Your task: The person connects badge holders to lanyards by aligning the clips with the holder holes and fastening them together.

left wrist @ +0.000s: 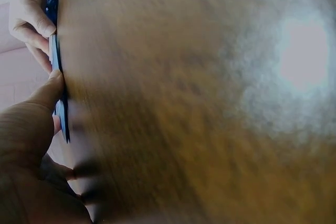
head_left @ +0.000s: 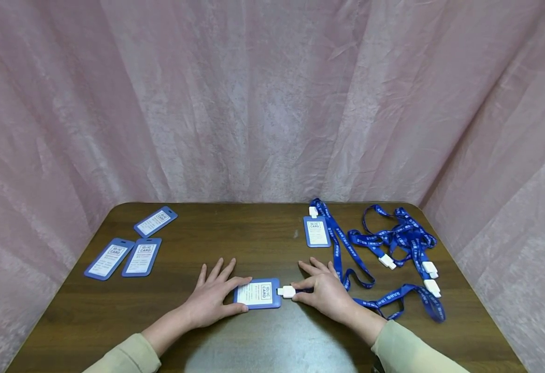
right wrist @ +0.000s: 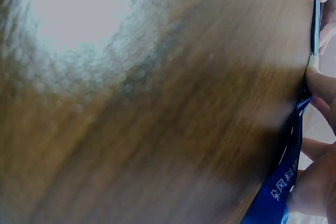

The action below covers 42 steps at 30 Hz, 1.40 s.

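Note:
A blue ID card holder [head_left: 257,293] lies flat near the front middle of the table, its slotted end pointing right. My left hand [head_left: 211,300] holds it by its long edges between thumb and index finger, the other fingers spread on the table. With thumb and index finger, my right hand [head_left: 326,292] pinches the white plastic clip [head_left: 287,292] of a blue lanyard [head_left: 393,298]. The clip's tip meets the holder's slotted end; whether it is hooked through I cannot tell. In the right wrist view, the lanyard strap [right wrist: 283,187] runs under my right hand.
Three loose blue card holders [head_left: 142,257] lie at the left. A card holder [head_left: 317,232] joined to a lanyard [head_left: 342,238] lies right of centre, farther back. Tangled lanyards [head_left: 410,235] with white clips [head_left: 431,286] lie at the right. A pink curtain [head_left: 272,103] hangs behind the table.

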Motion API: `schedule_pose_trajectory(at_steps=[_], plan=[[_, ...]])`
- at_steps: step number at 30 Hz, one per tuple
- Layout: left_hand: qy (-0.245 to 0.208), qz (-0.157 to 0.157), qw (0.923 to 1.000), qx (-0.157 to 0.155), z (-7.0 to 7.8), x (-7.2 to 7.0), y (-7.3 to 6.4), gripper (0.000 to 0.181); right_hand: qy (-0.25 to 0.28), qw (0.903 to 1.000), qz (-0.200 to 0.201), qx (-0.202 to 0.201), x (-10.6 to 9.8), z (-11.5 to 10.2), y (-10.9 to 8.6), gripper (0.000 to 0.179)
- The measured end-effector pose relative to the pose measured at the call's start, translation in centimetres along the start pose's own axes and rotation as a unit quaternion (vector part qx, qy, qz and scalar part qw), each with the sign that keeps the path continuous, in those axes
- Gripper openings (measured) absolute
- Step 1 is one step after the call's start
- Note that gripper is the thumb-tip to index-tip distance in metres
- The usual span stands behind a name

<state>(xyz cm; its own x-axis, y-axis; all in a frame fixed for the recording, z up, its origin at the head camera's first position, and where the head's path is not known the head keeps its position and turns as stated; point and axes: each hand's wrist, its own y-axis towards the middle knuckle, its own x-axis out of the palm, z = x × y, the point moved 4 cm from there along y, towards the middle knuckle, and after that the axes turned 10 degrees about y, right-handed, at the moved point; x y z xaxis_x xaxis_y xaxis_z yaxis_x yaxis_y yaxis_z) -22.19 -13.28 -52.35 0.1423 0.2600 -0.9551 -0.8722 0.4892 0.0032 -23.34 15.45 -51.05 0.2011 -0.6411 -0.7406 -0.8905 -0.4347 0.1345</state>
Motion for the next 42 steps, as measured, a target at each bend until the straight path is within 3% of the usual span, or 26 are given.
schedule_pose_trajectory(at_steps=[13,26,42], plan=[[-0.016,0.017,0.9996,0.014,0.15,-0.15,-0.21,0.064,-0.005,1.0000,-0.001,-0.001,0.08,-0.11,0.07,0.023],[0.011,-0.012,0.9999,-0.006,0.41,-0.38,-0.07,0.062,0.000,1.0000,0.001,0.002,0.16,0.01,0.02,0.024],[0.000,0.009,1.0000,0.000,0.44,-0.27,-0.04,0.063,0.003,0.9999,0.004,0.010,0.32,-0.23,0.14,0.023]])
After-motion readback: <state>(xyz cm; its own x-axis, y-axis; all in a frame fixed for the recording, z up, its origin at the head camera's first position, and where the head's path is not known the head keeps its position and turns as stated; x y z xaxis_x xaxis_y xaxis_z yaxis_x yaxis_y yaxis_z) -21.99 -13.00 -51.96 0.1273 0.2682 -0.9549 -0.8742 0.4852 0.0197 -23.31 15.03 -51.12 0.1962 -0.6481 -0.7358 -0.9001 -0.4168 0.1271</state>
